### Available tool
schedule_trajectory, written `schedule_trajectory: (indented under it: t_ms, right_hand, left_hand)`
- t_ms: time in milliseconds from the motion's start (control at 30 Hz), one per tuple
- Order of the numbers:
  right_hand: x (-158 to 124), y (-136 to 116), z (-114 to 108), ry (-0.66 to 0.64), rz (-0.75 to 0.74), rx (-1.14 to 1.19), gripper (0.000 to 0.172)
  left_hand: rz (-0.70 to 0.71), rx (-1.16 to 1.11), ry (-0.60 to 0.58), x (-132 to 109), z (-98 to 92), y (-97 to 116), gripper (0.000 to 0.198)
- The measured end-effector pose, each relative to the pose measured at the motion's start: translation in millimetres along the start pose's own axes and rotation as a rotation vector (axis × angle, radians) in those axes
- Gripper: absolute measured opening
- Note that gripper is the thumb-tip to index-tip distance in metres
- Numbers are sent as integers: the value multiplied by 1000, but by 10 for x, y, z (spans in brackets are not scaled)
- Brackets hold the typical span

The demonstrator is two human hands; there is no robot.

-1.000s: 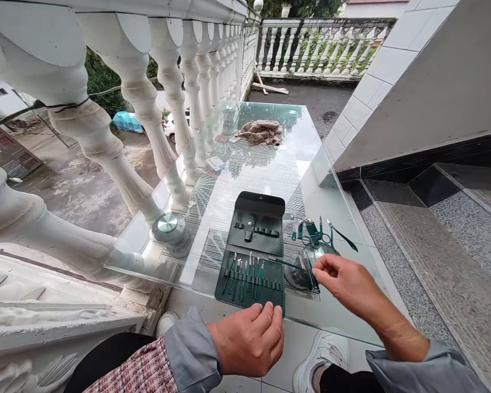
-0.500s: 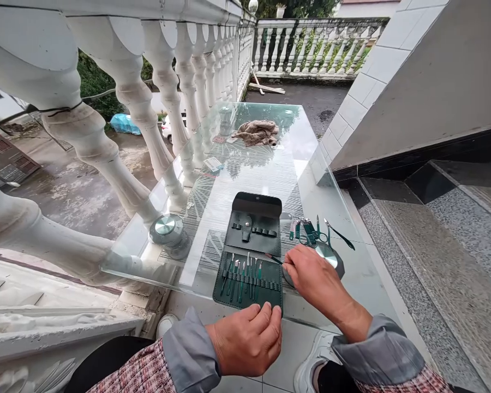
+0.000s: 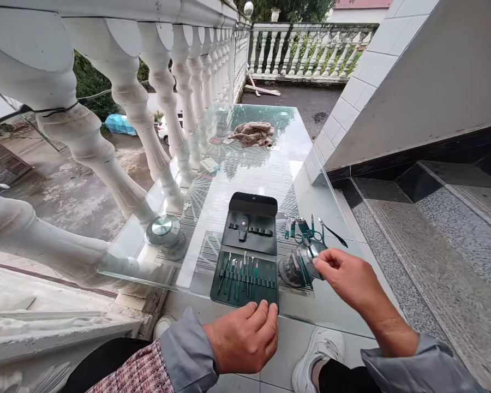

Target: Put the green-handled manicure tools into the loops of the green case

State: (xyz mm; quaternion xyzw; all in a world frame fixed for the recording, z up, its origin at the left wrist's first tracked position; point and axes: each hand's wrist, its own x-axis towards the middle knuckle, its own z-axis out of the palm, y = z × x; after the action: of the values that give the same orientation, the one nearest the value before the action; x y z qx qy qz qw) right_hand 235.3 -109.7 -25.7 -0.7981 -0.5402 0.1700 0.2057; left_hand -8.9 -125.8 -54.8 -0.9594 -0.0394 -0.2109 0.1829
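Note:
A dark green manicure case [image 3: 249, 245] lies unfolded on the glass table, with several slim metal tools [image 3: 239, 275] standing in the loops of its lower half. The loops of its upper half hold nothing. My left hand [image 3: 245, 335] is closed at the case's near right edge, fingertips against it. To the right of the case, my right hand [image 3: 347, 275] pinches a thin dark manicure tool [image 3: 310, 250], mostly hidden by the fingers. Just beyond it lie nail clippers [image 3: 305, 228], scissors [image 3: 318, 234] and cuticle nippers [image 3: 333, 233]. Several slim dark sticks [image 3: 300, 267] show left of that hand.
The glass table [image 3: 262, 169] rests on round metal-capped legs [image 3: 163, 226]. A crumpled brown cloth [image 3: 251, 134] and a small box [image 3: 210, 165] lie farther back. White balusters [image 3: 139, 109] flank the left side; stone steps [image 3: 417, 229] rise at right.
My right hand has moved right, away from the case, to beside the loose tools. My left hand stays at the case's near edge. The view has shifted slightly.

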Motion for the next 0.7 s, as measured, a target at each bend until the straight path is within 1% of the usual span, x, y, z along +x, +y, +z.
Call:
schedule_trajectory:
  t_ms: [100, 167, 233, 333, 400, 467, 567, 700]
  right_hand:
    - [36, 114, -37, -117, 89, -43, 20]
    - [41, 150, -4, -164, 94, -91, 21]
    - [30, 156, 33, -173, 67, -139, 21]
    - [-16, 97, 63, -110, -18, -151, 26]
    - [-66, 3, 86, -33, -113, -82, 29]
    - [-118, -126, 135, 3, -234, 22, 29]
    - [-156, -332, 260, -64, -377, 123, 23]
    - [-89, -514, 432, -163, -438, 86, 20]
  left_hand:
    - [-6, 3, 4, 7, 1, 3, 25]
    - [-7, 8, -2, 14, -6, 5, 25]
    - [-1, 16, -12, 18, -18, 4, 25]
    - [6, 28, -37, 19, -32, 5, 25]
    - [8, 33, -48, 16, -30, 8, 25]
    - [6, 35, -40, 9, -22, 9, 26]
    - [5, 30, -12, -10, -20, -4, 27]
    - [18, 3, 27, -54, -52, -37, 27]
